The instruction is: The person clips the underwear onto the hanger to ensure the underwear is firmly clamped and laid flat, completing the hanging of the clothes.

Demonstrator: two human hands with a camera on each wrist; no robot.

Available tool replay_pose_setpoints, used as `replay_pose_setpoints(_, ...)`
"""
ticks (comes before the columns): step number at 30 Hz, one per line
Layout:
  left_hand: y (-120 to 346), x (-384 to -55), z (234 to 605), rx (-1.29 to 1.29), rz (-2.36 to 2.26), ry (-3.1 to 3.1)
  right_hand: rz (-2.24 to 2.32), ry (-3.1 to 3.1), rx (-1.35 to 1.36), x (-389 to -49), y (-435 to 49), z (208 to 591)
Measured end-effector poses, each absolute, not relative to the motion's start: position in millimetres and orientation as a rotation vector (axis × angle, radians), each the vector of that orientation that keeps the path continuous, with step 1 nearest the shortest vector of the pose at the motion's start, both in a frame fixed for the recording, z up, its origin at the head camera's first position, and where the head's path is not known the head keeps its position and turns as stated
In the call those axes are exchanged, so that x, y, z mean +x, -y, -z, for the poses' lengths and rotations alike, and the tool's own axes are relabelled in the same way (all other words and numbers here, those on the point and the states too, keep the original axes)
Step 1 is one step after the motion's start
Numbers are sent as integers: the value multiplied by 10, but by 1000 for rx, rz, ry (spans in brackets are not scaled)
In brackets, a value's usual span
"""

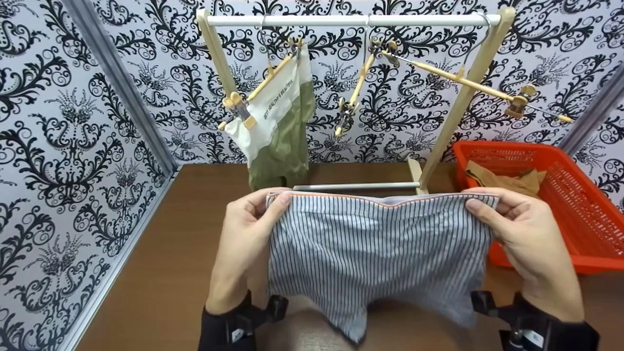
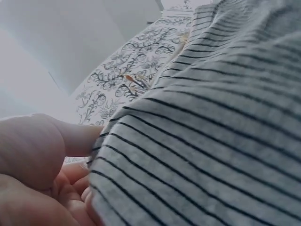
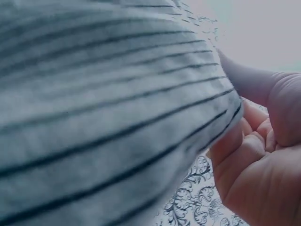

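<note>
Grey shorts with dark stripes [image 1: 380, 243] hang stretched between both hands, an orange line running along the waistband. My left hand [image 1: 251, 229] pinches the waistband's left corner, thumb in front. At the opposite corner my right hand [image 1: 526, 234] pinches the fabric the same way. Striped cloth fills much of the left wrist view, with the left hand [image 2: 42, 174] at its edge. In the right wrist view the right hand [image 3: 258, 155] grips the cloth's end. The legs of the shorts dangle over the brown table [image 1: 161, 263].
Behind the shorts stands a rack with a white rail [image 1: 312, 20]. A green and white garment [image 1: 282, 122] hangs there from a clip hanger [image 1: 270, 78]. Two bare clip hangers [image 1: 360, 87] hang beside it. At right, a red basket [image 1: 575, 195] holds brown cloth [image 1: 507, 180].
</note>
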State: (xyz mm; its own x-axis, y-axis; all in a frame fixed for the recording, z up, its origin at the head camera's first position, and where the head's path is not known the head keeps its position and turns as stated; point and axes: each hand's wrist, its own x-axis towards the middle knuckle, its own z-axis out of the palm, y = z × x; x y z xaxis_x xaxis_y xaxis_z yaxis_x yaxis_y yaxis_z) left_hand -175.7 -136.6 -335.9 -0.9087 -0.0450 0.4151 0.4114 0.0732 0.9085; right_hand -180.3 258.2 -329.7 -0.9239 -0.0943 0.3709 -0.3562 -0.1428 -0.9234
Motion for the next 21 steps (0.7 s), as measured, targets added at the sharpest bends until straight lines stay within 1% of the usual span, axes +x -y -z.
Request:
replay_pose_setpoints(4,1364,-1800,3409,-379,1869,2096,-2085,2137,402,-1777,-2616,3276)
replay_pose_setpoints(7,1361,-1884,3483,-399,1815,2161,-1875,2333,332,-1822,-2637,3311)
replay_pose_setpoints(12,1331,-2082,3675,-387,1657,2268,-1505,2507,380,-2032,-2652,3495)
replay_pose_setpoints(21,1234,-2417,4101,-359,1416,2348,-1158,2664,403,-2391,-2598,3887)
